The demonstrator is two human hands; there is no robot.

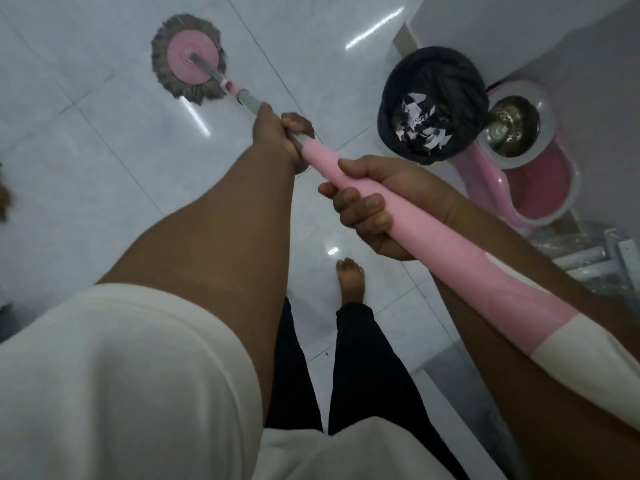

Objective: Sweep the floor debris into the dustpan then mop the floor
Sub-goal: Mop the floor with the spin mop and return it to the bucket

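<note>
A round mop head, pink disc ringed with grey strands, lies flat on the white tiled floor at the upper left. Its handle, grey near the head and pink further back, slants down toward the lower right. My left hand grips the handle where grey meets pink. Behind it, my right hand is wrapped around the pink part. No dustpan or broom shows clearly.
A bin with a black liner, holding torn paper scraps, stands at the upper right against a white wall. A pink mop bucket with a steel spinner sits beside it. Metal framing lies right. My bare foot is below.
</note>
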